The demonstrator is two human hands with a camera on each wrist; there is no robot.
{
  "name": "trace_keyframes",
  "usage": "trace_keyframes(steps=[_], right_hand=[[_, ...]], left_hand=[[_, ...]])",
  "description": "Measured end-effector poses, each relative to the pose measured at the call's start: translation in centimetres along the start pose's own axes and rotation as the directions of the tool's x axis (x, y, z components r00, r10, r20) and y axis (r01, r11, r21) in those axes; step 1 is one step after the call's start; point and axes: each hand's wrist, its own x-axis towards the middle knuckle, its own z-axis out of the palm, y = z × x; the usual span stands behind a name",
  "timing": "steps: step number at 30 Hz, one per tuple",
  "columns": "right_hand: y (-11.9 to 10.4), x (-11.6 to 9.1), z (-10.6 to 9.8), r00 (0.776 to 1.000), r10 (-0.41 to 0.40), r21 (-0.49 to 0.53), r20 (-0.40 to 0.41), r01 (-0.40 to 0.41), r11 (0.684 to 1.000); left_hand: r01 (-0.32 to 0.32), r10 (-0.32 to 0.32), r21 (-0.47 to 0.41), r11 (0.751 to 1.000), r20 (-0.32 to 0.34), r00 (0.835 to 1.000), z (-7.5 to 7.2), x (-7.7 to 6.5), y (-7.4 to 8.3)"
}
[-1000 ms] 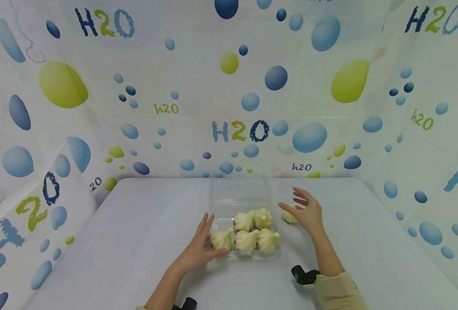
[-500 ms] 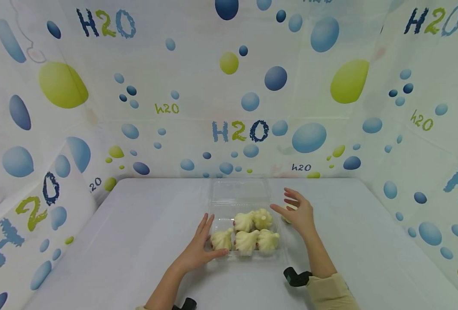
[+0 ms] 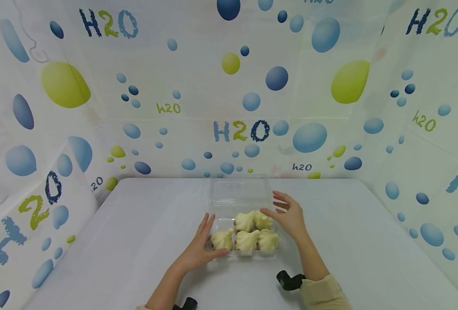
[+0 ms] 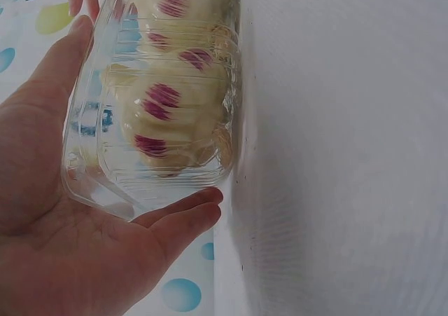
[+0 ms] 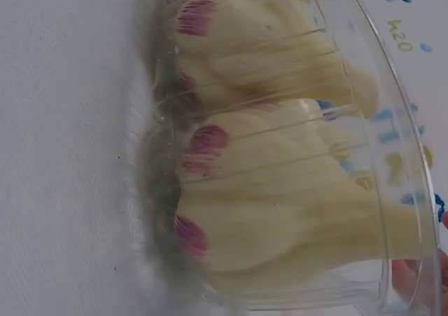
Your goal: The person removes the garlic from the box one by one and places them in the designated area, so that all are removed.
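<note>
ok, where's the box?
The box is on the table in the head view, below centre: left hand at its left side, right hand by its far right corner.

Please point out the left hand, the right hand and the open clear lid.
Left hand (image 3: 198,249): head view, back of hand.
Right hand (image 3: 291,218): head view, back of hand.
Open clear lid (image 3: 239,190): head view, middle.

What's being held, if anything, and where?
Nothing is visibly gripped: left hand touches the clear rectangular plastic box at its near left corner; right hand is spread.
</note>
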Motion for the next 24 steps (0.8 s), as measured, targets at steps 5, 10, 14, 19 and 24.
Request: trace_keyframes(steps=[5,10,14,19,24], right_hand=[[-1.8,-0.6,0.5,0.999,-0.006,0.02,0.035,0.006,1.0],[-1.0,-0.2,1.1,0.999,0.003,0.013,0.046,-0.003,1.0],[0.4,0.2,1.6,0.999,0.002,-0.002,0.05,-0.002,1.0],[1.0,0.5,2.1,0.999,-0.003,-0.036,0.053,0.004,0.999],[1.5,0.7,2.6,0.998,-0.002,-0.052,0.069,0.005,0.999]], left_hand=[[0.003,-0.003,0.009,1.0,-0.006,1.0,0.0,0.2,-0.2],[-0.004,0.004,0.01,1.0,-0.009,1.0,0.0,0.3,-0.2],[-0.006,0.006,0.007,1.0,0.0,1.0,0.1,0.1,-0.2],[-0.007,0.007,0.006,1.0,-0.002,1.0,0.1,0.0,-0.1],[-0.01,0.01,0.006,1.0,-0.002,1.0,0.1,0.1,-0.1]])
